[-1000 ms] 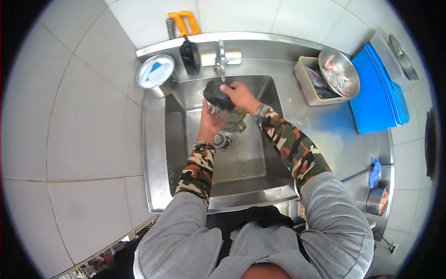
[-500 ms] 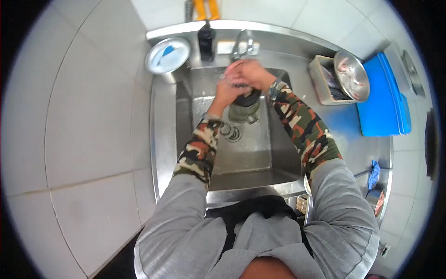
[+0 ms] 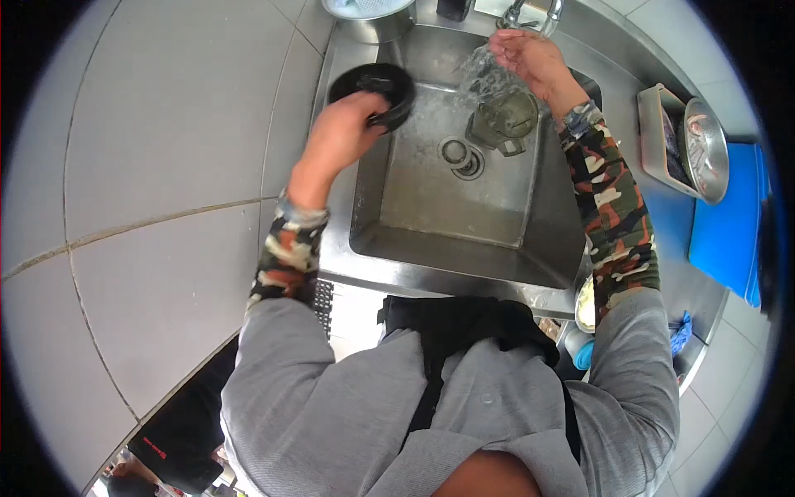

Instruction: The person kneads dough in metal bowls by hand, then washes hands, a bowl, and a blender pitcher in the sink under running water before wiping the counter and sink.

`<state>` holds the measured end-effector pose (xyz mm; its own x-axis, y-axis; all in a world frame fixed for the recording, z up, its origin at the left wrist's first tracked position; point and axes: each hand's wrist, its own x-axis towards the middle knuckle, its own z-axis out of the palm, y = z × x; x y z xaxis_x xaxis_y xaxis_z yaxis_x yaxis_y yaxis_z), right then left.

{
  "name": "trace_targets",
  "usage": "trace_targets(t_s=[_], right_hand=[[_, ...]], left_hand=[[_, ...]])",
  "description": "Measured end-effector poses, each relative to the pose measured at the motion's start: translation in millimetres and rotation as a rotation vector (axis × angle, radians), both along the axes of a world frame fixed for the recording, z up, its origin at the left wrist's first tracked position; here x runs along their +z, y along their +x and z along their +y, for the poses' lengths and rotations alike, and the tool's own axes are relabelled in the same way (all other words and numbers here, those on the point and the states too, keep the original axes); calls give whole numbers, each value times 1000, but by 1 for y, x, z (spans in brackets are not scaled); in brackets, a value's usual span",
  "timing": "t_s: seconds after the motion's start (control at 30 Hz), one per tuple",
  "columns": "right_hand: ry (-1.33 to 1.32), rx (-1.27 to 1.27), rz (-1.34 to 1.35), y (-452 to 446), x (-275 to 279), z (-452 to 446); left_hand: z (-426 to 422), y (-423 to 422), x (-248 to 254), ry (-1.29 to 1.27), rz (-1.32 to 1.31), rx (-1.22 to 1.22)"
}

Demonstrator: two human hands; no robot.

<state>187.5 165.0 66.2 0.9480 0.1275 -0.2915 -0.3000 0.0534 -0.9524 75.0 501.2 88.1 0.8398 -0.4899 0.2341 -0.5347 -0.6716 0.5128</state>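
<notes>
My left hand (image 3: 344,128) grips a round black lid (image 3: 397,91) over the left rim of the sink. It is closed, with the fingers partly hidden inside the lid. At the tap (image 3: 538,16), my right hand (image 3: 530,60) is open, fingers stretched out and holding nothing. Water splashes off below it into the basin. A see-through pitcher (image 3: 507,120) with a handle stands in the steel sink (image 3: 447,203), under the right hand and beside the drain strainer (image 3: 457,153).
A metal pot (image 3: 377,26) stands at the sink's back left corner. On the right counter sit a beige tray (image 3: 662,149), a metal bowl (image 3: 704,157) holding pale pieces, and a blue box (image 3: 725,224). A tiled wall (image 3: 166,124) borders the left. Part of another person (image 3: 178,435) shows at lower left.
My hands have come apart. The left has carried the black lid off the pitcher to the left, and the right has gone up beneath the tap. The view has shifted.
</notes>
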Motion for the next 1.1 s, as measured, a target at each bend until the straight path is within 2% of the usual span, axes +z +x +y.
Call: trace_targets(t_s=[0.07, 0.2, 0.27, 0.3, 0.33, 0.4, 0.53, 0.6, 0.63, 0.7, 0.77, 0.8, 0.87, 0.9, 1.0, 1.07, 1.1], right_hand=[[276, -167, 134, 4, -6, -4], [195, -241, 140, -8, 2, 3], [160, 22, 188, -12, 0, 2], [288, 45, 201, -17, -1, 2], [271, 25, 192, -19, -3, 3], [82, -90, 142, -14, -13, -1], [108, 17, 198, -19, -7, -5], [-151, 387, 227, -30, 15, -13], [-381, 410, 194, -24, 14, -24], [-1274, 362, -499, 11, -20, -67], [-1449, 117, -745, 23, -9, -81], [-1445, 121, -748, 27, 3, -75], [-1397, 283, -1219, 37, 15, -66], [-1392, 278, -1218, 38, 9, -67], [-1718, 252, -981, 42, -30, -82], [-1432, 378, -413, 23, -57, -91], [-1235, 241, -473, 1, -60, -87]], left_hand=[[31, -32, -9, 142, -81, 70], [63, -89, -49, 259, -101, 84], [60, -107, -55, 240, -115, 111], [57, -113, -58, 236, -125, 146], [54, -118, -58, 214, -132, 129], [46, -119, -52, 235, -111, 240], [51, -125, -56, 257, -146, 268], [55, -125, -62, 241, -132, 306], [58, -128, -63, 249, -96, 300], [57, -139, -57, 263, -109, 320], [59, -152, -59, 287, -128, 341], [64, -160, -62, 322, -120, 335], [66, -171, -63, 362, -107, 328], [64, -173, -58, 346, -103, 359], [55, -147, -44, 303, -124, 362], [45, -136, -22, 280, -130, 337], [45, -140, -22, 261, -157, 378]])
